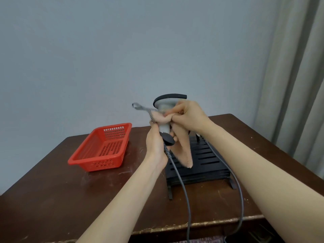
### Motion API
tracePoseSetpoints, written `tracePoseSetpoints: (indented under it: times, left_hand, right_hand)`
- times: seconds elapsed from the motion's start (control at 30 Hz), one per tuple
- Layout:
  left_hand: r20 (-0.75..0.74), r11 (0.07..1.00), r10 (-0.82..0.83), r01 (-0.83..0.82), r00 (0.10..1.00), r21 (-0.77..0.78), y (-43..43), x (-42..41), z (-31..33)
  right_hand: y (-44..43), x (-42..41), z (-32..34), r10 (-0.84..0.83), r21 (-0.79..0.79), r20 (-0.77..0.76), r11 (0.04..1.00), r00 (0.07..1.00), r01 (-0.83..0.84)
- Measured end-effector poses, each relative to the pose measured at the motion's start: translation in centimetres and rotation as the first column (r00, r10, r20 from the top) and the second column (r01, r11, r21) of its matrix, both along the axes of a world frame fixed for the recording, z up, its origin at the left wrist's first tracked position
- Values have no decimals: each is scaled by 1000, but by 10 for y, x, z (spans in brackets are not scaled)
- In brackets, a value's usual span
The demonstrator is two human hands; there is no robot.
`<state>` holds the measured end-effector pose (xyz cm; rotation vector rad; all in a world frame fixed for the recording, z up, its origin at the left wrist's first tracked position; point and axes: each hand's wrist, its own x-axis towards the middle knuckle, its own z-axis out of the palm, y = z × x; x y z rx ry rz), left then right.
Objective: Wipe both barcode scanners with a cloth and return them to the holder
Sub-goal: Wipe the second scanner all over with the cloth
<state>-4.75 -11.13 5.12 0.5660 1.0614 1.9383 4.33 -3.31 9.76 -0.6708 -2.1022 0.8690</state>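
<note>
Fingers of the left hand grip the scanner above the holder while the right hand pinches the cloth round it, and its dangling cable could snag the holder.

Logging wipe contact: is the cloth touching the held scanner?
Touching: the head view shows the cloth pressed around the scanner handle by the right hand.

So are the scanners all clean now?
Not yet. Nothing looks finished. Right now the left hand grips one scanner by its handle while the right hand holds the cloth against it. It must go back in the holder afterwards. The second scanner is not in clear view, so I cannot tell if it is wiped.
</note>
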Motion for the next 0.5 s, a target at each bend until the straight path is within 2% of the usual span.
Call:
tracePoseSetpoints:
  times: [0.07, 0.17, 0.23, 0.3, 0.37, 0.43, 0.5]
  left_hand:
    - [1, 999, 10, -10, 1000, -35, 0, 2, 0]
    - [10, 1000, 12, -12, 1000, -28, 3, 1, 3]
    - [18, 1000, -1, 1, 1000, -9, 4, 2, 5]
    - [32, 1000, 4, -4, 999, -8, 5, 1, 4]
    - [44, 1000, 6, -6, 999, 4, 5, -1, 3]
    - [56, 1000, 6, -7, 998, 25, 4, -2, 3]
    - [69, 1000, 7, -9, 998, 24, 4, -2, 2]
  right_hand:
    - [11, -3, 2, -209, 231, 56, 954, 976, 191]
    - [14, -4, 2, -245, 209, 16, 949, 969, 237]
    - [9, -2, 1, -166, 140, 24, 977, 986, 161]
    - [4, 2, 2, 3, 8, 30, 1000, 1000, -3]
    - [-4, 6, 4, 180, -136, 3, 975, 984, -178]
    - [-7, 8, 4, 284, -172, 11, 945, 959, -278]
    - [-10, 7, 2, 315, -166, 26, 937, 949, -306]
